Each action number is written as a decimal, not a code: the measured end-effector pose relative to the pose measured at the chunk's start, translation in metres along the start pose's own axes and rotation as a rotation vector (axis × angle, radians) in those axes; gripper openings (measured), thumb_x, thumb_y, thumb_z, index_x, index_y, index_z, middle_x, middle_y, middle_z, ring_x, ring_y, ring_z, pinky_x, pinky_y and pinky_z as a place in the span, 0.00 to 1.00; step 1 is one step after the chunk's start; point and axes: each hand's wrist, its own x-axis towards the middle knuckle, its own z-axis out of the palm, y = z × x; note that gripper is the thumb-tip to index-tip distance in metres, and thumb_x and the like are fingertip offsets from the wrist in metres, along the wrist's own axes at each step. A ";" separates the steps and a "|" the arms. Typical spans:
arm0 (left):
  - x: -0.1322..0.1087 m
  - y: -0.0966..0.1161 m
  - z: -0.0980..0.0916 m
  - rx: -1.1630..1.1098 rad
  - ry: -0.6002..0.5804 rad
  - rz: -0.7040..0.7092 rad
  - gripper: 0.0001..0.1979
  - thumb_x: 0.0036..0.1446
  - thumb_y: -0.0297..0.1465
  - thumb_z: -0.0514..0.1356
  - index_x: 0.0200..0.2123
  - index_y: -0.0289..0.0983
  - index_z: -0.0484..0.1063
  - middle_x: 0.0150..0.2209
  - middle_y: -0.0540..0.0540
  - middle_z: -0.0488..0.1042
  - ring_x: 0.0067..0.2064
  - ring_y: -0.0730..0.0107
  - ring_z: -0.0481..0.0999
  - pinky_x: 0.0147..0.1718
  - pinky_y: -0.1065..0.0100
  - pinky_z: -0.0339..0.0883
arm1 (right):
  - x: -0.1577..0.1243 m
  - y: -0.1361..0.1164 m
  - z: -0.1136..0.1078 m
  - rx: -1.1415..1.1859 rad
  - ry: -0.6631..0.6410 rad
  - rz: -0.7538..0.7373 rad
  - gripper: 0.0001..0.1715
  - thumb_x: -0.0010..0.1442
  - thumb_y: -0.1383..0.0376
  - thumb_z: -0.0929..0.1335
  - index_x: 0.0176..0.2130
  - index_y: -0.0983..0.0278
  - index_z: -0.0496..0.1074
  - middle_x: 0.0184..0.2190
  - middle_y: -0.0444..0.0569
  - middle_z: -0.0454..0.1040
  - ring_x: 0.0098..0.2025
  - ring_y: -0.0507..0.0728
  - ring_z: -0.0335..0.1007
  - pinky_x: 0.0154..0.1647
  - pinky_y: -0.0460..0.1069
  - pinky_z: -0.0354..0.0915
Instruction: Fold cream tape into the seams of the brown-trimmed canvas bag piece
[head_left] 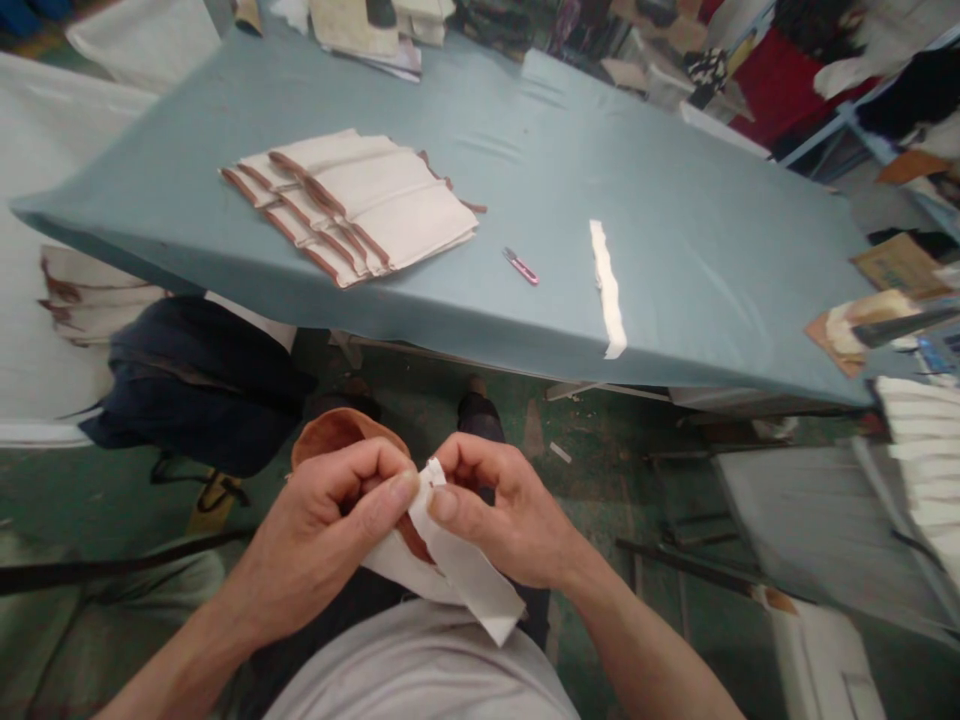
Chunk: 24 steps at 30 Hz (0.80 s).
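Note:
Both hands meet close to my body, below the table's front edge. My left hand (352,515) is closed, thumb against fingers, on the upper end of a white fabric strip (476,575). My right hand (499,505) pinches the same end from the other side. The strip's loose end hangs down toward my shirt. Behind my left hand shows a brown and white cloth piece (349,428); its brown part curves above the hand and its white part lies below. My fingers hide how the strip and the cloth piece meet.
On the blue-green table (525,180) lie a stack of cream cloth pieces with brown edging (375,205), small thread snips (520,266) and a crumpled white strip (607,290). A dark blue bag (195,380) sits at the left. Shelving with fabric (795,85) stands at the far right.

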 end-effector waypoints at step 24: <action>-0.001 -0.003 0.009 -0.234 0.035 -0.026 0.18 0.66 0.40 0.64 0.24 0.38 0.75 0.22 0.50 0.77 0.21 0.74 0.70 0.19 0.76 0.63 | 0.006 0.013 0.001 0.083 -0.005 -0.083 0.34 0.66 0.34 0.69 0.33 0.61 0.68 0.26 0.39 0.62 0.27 0.50 0.52 0.28 0.45 0.56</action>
